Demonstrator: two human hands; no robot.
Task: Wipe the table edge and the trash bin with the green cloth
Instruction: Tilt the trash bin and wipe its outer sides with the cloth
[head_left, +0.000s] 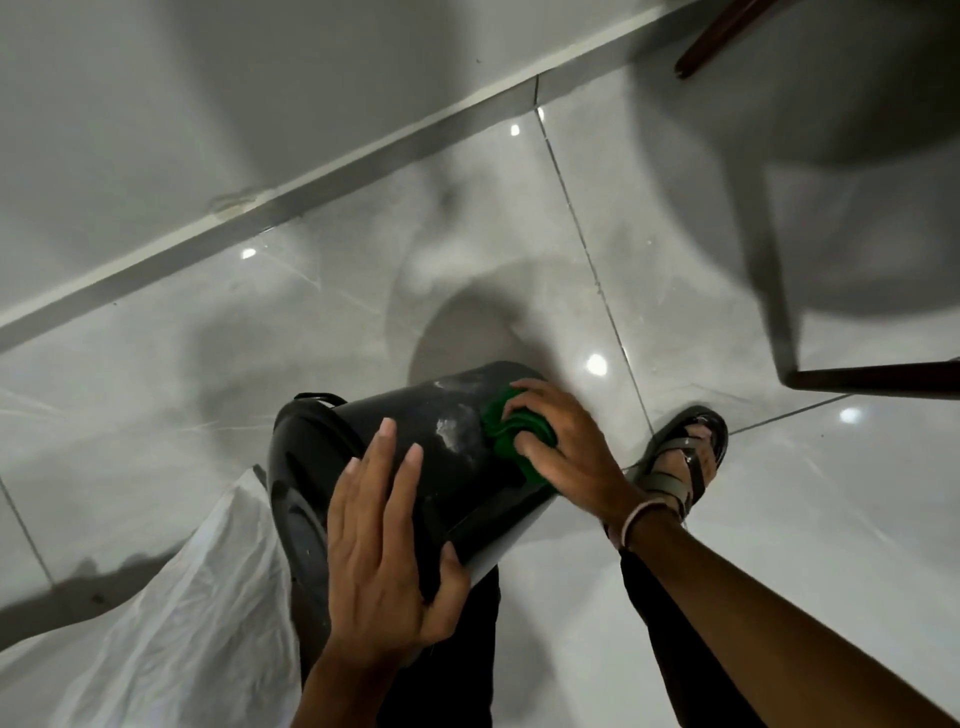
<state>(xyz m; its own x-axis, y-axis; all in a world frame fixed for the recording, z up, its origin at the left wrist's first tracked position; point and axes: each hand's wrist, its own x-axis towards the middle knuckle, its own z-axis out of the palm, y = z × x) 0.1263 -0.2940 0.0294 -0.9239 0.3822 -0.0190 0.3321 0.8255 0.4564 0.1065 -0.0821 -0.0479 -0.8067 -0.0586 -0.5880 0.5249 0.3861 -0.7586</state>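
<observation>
A black trash bin (447, 467) is tipped on its side above the tiled floor, low in the middle of the head view. White dusty smears mark its side wall. My left hand (379, 551) lies flat over the bin's wall near its rim, fingers spread and thumb hooked around the side, holding it. My right hand (566, 441) presses a bunched green cloth (511, 431) against the bin near its base. Part of the cloth is hidden under my fingers.
Glossy grey floor tiles (260, 338) surround the bin. A white plastic liner (182, 623) spreads at the lower left. My sandalled foot (685, 452) stands right of the bin. Dark wooden furniture legs (883, 382) sit at the right, and a skirting strip (311, 187) crosses diagonally.
</observation>
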